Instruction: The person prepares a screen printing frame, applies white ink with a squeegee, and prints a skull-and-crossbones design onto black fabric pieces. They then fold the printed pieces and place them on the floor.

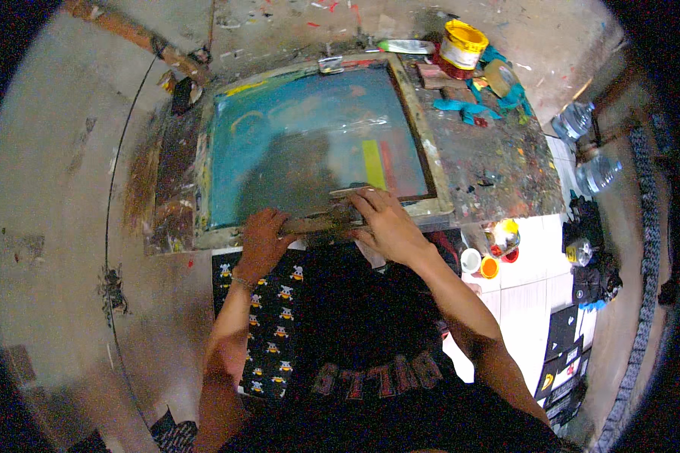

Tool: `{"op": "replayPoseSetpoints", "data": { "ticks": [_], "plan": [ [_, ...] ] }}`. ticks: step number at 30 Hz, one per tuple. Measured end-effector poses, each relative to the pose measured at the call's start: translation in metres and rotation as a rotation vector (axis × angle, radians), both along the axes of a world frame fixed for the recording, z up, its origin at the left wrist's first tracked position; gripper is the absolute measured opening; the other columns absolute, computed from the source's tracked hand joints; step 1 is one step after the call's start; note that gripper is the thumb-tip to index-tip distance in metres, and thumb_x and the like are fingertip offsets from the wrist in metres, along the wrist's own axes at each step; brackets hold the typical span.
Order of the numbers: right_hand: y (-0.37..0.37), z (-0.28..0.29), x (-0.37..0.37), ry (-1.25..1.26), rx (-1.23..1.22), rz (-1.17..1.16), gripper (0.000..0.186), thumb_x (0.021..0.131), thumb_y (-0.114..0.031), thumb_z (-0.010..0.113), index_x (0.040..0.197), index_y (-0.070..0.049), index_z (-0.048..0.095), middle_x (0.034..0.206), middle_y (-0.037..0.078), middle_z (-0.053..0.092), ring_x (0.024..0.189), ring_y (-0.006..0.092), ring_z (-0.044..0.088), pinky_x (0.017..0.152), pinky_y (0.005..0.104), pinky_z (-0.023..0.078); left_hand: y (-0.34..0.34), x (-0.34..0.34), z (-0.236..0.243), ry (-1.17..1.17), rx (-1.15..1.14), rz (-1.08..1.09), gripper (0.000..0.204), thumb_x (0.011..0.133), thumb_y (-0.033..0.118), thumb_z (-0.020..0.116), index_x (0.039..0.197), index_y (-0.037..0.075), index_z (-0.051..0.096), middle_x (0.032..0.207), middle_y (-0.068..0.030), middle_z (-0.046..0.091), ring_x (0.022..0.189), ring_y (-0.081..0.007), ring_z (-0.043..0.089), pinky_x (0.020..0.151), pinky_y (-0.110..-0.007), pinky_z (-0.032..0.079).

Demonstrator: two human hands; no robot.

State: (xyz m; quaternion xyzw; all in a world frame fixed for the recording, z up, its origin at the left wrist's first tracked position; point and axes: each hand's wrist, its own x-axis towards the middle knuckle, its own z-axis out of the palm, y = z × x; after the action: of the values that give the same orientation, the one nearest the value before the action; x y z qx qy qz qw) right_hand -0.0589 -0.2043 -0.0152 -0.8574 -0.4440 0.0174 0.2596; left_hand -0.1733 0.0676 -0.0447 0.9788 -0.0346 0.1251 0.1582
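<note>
A wooden-framed screen (pixel 279 113) with blue mesh and a yellow-green streak lies on a paint-stained board. My left hand (pixel 263 241) is closed on the screen's front rail, fingers over it. My right hand (pixel 378 226) grips that rail further right, its fingertips on a thin pale flat object (pixel 338 192); what that object is, I cannot tell. A black cloth strip with skull motifs (pixel 276 336) hangs below my left hand. A shadow falls on the mesh.
The stained board (pixel 491 174) holds a yellow bucket (pixel 461 51) and teal rags (pixel 468 106). Several paint containers (pixel 489 266) sit at right on a white surface. Water jugs (pixel 597 175), dark folded cloths (pixel 557 340) and a speckled strip (pixel 638 249) lie further right.
</note>
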Motion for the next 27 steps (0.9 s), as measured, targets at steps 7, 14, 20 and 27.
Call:
{"op": "replayPoseSetpoints", "data": {
  "ticks": [7,14,20,27],
  "plan": [
    [-0.011,0.010,0.000,0.094,0.063,-0.023,0.070,0.083,-0.022,0.076,0.142,-0.002,0.044,0.141,0.024,0.048,0.133,0.0415,0.044,0.110,0.0466,0.038,0.008,-0.004,-0.007,0.103,0.013,0.017,0.057,0.079,0.029,0.079,0.127,0.005,0.059,0.130,-0.0188,0.057,0.121,-0.0401,0.051,0.102,-0.048,0.042],
    [-0.084,0.046,0.015,0.186,0.312,-0.289,0.039,0.085,-0.017,0.074,0.118,0.001,0.064,0.113,0.021,0.067,0.106,0.0377,0.065,0.094,0.0422,0.051,0.012,-0.009,-0.016,0.077,-0.138,0.074,0.057,0.078,0.021,0.080,0.129,0.006,0.060,0.130,-0.0183,0.058,0.122,-0.0400,0.052,0.105,-0.047,0.042],
    [-0.118,0.030,0.037,0.366,0.391,-0.334,0.020,0.087,-0.011,0.071,0.103,0.000,0.069,0.095,0.015,0.071,0.083,0.0306,0.070,0.075,0.0376,0.056,0.001,-0.020,0.006,0.327,-0.221,0.128,0.051,0.085,0.010,0.070,0.133,0.002,0.057,0.139,-0.0190,0.049,0.129,-0.0385,0.047,0.105,-0.045,0.042],
    [-0.150,0.039,0.035,0.477,0.358,-0.370,0.015,0.091,-0.013,0.068,0.102,-0.004,0.068,0.092,0.012,0.069,0.083,0.0301,0.068,0.072,0.0415,0.056,-0.008,-0.016,0.011,0.364,-0.120,0.159,0.042,0.099,0.012,0.050,0.139,0.000,0.052,0.148,-0.0216,0.041,0.136,-0.0402,0.040,0.110,-0.050,0.038]
  ]
}}
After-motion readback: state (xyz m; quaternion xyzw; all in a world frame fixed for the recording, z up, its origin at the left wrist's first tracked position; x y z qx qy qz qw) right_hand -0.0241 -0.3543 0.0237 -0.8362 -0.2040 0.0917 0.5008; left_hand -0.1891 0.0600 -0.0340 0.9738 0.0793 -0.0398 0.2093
